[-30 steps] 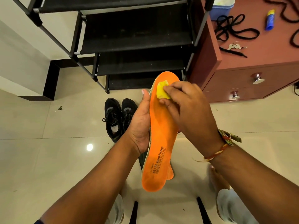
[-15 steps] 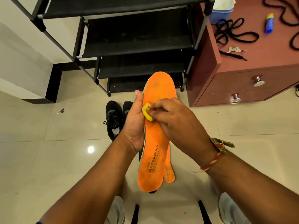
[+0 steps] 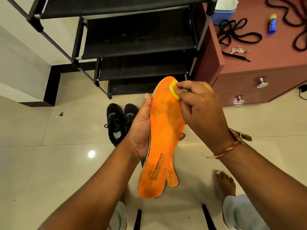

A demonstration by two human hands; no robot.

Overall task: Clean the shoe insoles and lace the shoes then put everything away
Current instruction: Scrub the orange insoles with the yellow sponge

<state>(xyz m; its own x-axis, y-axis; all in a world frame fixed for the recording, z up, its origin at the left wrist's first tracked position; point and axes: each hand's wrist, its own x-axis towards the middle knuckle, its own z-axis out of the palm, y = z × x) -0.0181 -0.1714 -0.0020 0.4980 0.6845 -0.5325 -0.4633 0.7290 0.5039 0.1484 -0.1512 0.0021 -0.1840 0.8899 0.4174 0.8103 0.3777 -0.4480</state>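
My left hand (image 3: 141,130) grips an orange insole (image 3: 163,138) from its left edge, held upright with the printed heel end down. My right hand (image 3: 199,110) pinches a small yellow cloth (image 3: 174,90) and presses it on the insole's toe end. A second orange insole (image 3: 172,178) shows behind the heel of the first one; what holds it is hidden. A pair of black shoes (image 3: 119,122) stands on the floor behind my left hand. Black laces (image 3: 235,34) lie on the red cabinet top.
A black shoe rack (image 3: 141,44) stands ahead on the tiled floor. To its right is a red-brown cabinet (image 3: 265,80) with two drawers, carrying keys (image 3: 237,50), a blue tube (image 3: 272,23) and a blue container (image 3: 222,15). My bare foot (image 3: 224,183) rests at lower right.
My right hand slid the yellow cloth from the insole's middle left edge up to its toe end. The left hand kept its grip on the insole.
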